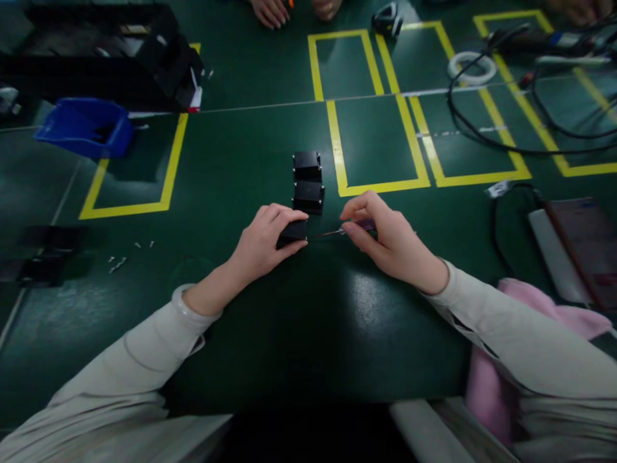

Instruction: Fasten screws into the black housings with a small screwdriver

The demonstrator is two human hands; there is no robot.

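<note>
My left hand [264,239] grips a small black block [293,233] on the green table, thumb on the near side and fingers over the far side. My right hand [380,235] pinches a screwdriver [365,224] by its dark purple handle. Its thin shaft lies almost level and points left, the tip at the right end of the block by a small screw. Whether the tip sits in the screw head is too small to tell. Just beyond stand two similar black blocks [308,191] with silvery screws at their corners.
Loose screws [117,263] lie at the left, near blurred black parts [45,267]. Behind them are a blue bin [87,125] and a black rack [159,58]. Cables [463,119], a white tape roll [472,68] and a pink cloth [530,299] are at right. Another person's hands [271,11] show opposite.
</note>
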